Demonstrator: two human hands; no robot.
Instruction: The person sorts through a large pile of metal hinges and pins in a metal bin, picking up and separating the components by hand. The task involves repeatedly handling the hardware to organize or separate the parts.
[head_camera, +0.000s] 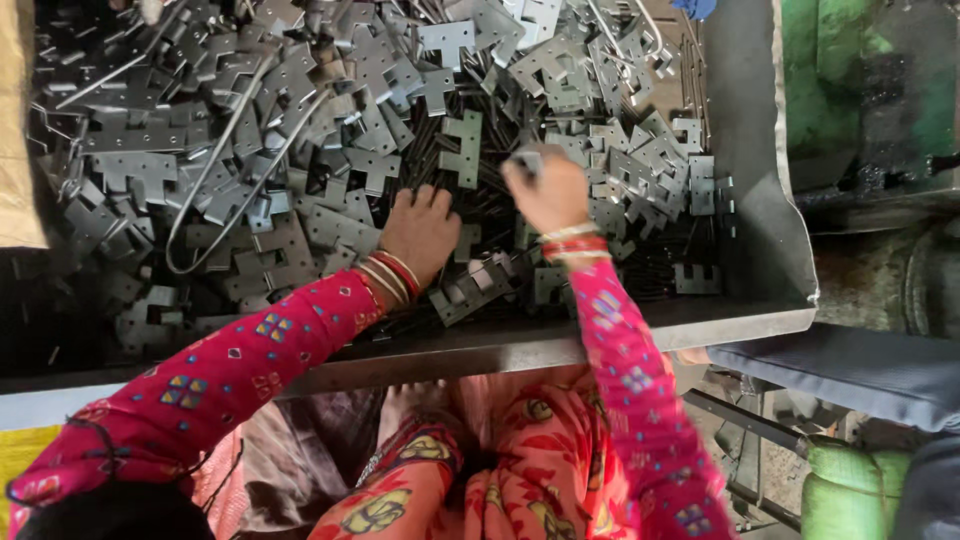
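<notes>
A big heap of flat grey stamped metal brackets (330, 130) fills a metal tray (760, 250). My left hand (422, 230) lies palm down on the pile near the tray's front, fingers spread over brackets and thin dark rods. My right hand (545, 190) is raised slightly to its right, fingers pinched on a small grey metal piece (527, 160). Both wrists wear bangles, and the sleeves are pink with a printed pattern.
Bent wire loops (230, 170) lie across the left of the pile. The tray's front rim (500, 345) runs just above my lap. A green machine body (860, 90) stands at right, with a dark cloth (850, 365) and green wrapped bundle (850, 490) below it.
</notes>
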